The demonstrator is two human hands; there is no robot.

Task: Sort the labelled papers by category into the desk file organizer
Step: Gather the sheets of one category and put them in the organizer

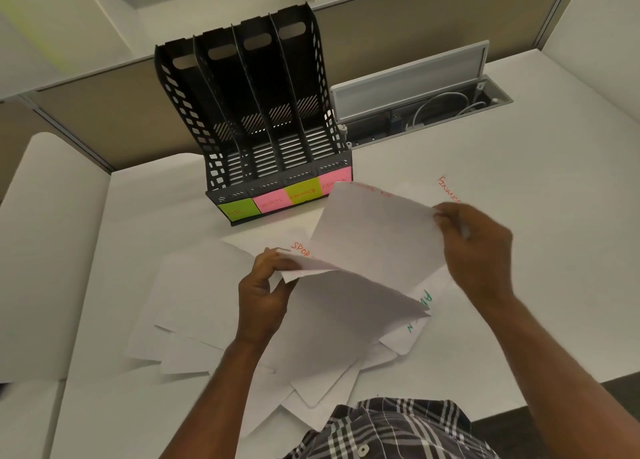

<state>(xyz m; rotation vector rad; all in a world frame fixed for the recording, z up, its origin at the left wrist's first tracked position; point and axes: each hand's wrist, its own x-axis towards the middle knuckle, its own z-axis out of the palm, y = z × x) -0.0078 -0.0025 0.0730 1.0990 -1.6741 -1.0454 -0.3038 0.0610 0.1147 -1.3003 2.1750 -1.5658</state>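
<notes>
— What colours on the black file organizer?
— Sticky notes alternate lime green and pink (orange lettering).
— The papers?
— White, lettered in orange, one in green at four o'clock.
— The shirt?
— Grey-and-white plaid. White desk.

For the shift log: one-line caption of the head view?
Both hands, left and right, lift a sheet above scattered papers before an empty four-slot organizer.

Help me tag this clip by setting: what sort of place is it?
Most likely an office cubicle: a white desk backed by a partition, an open cable hatch with wires in the desktop, and a black organizer with sticky-note labels.
</notes>
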